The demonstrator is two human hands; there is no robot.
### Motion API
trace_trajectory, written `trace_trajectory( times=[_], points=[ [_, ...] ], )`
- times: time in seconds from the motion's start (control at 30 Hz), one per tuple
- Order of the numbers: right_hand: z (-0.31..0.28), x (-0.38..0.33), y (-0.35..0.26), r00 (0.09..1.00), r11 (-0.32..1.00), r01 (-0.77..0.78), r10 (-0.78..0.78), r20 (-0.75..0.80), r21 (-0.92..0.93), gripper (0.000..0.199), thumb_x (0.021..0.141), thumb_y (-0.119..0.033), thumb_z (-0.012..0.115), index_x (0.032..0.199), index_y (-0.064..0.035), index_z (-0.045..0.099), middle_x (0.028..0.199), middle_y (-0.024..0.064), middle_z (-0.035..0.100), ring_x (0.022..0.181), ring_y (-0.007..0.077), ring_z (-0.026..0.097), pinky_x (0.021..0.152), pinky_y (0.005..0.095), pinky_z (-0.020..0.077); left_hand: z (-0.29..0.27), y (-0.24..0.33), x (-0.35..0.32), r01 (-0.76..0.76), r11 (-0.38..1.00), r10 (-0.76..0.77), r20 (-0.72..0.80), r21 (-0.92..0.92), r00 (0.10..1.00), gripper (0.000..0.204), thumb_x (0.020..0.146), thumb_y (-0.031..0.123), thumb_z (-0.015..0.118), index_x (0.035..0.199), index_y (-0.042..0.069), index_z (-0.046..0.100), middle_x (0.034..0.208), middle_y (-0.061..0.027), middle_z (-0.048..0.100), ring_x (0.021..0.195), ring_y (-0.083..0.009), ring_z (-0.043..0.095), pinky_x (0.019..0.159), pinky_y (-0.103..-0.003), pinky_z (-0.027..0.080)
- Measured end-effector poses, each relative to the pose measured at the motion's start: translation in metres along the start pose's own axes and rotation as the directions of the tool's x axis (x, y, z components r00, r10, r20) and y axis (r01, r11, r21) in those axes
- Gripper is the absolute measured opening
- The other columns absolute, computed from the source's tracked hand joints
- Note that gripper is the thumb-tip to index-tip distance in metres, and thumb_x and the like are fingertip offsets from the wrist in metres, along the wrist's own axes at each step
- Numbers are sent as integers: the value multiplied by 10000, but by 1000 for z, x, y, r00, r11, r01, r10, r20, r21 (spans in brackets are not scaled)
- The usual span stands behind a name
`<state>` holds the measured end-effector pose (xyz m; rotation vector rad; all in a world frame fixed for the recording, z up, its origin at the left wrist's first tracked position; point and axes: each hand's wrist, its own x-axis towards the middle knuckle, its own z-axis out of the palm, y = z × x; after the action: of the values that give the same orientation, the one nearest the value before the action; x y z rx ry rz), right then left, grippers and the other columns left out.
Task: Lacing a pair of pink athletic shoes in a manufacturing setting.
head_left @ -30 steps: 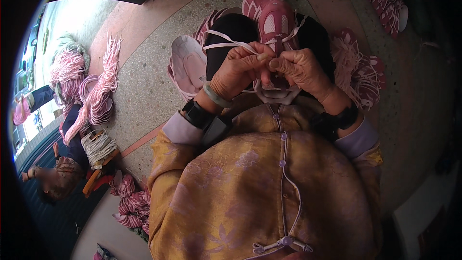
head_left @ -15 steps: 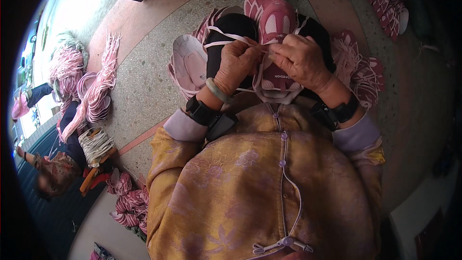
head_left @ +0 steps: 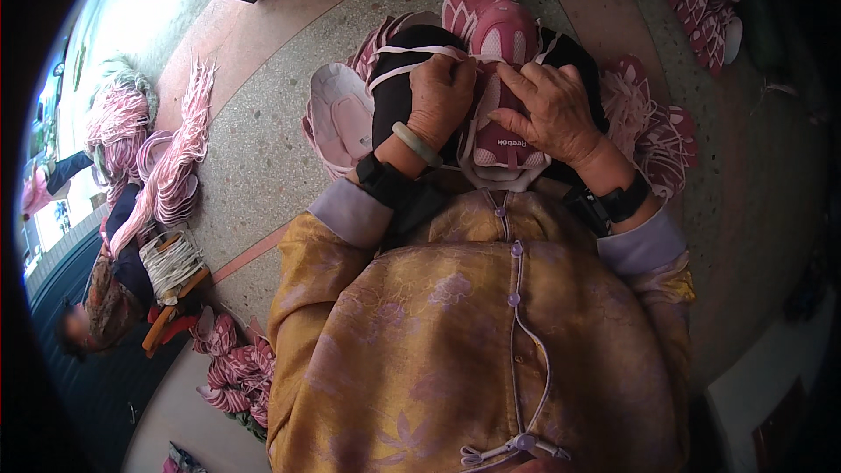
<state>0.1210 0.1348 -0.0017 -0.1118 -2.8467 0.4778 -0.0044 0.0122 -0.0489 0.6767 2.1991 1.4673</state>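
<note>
A pink shoe upper [head_left: 501, 133] with a pale collar lies across my lap between my black-clad knees. My left hand [head_left: 441, 98] is closed in a pinch at its left edge, on a white shoelace [head_left: 412, 51] that loops over my left knee. Over the right side of the upper is my right hand [head_left: 554, 112], its thumb spread away from the forefinger and its fingertips near the lacing area. Nothing shows between that thumb and forefinger. More pink uppers [head_left: 501, 4] lie stacked just beyond the hands.
Pale shoe pieces [head_left: 340, 109] stand left of my knee. Pink laced uppers [head_left: 664, 149] lie at right, with another pile [head_left: 701, 0] at far right. Pink lace bundles [head_left: 180, 127] and a wound white cord [head_left: 173, 264] are at left, near another person [head_left: 109, 311].
My right thumb and forefinger have spread apart from their earlier pinch. My left hand has shifted slightly up and is more upright. The other person at left has leaned slightly.
</note>
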Motion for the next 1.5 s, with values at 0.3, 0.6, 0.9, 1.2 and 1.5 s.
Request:
trace_trajectory(
  times=[0.3,0.6,0.9,1.2,1.5],
  points=[
    [3,-4,3,1000,1000,-8,9,-28,22,527,749,-464,602,1107,-81,551,838,42,511,789,186,531,690,337,352,1,8,0,-115,978,111,35,173,993,145,762,171,590,738,30,610,659,-170,608,657,-345,610,603,-394,477],
    [9,-8,5,998,998,-35,37,-42,56,560,740,-492,594,1126,-88,548,853,40,510,812,190,527,707,341,360,-5,19,10,-164,922,99,197,350,975,238,750,274,635,718,43,591,617,-153,582,616,-329,595,565,-400,463],
    [10,-9,7,998,997,-19,23,-65,76,581,712,-485,618,1134,-94,536,871,43,518,829,194,533,719,348,356,-20,34,-13,-444,860,368,295,252,882,214,738,222,655,849,50,592,685,-107,603,619,-256,615,566,-328,475],
    [11,-4,2,998,995,-36,40,-44,88,553,705,-453,643,1125,-108,540,902,57,556,837,194,558,727,350,367,-17,45,-8,-542,556,135,576,630,807,187,825,174,484,856,4,555,829,-155,597,706,-302,630,538,-386,510],
    [20,24,-9,911,889,-412,398,108,197,239,742,-305,589,935,-169,548,681,28,627,705,248,630,616,405,443,-14,38,-1,-366,739,59,488,565,871,249,790,222,532,848,-19,508,761,-225,599,757,-383,596,657,-457,476]
  ],
)
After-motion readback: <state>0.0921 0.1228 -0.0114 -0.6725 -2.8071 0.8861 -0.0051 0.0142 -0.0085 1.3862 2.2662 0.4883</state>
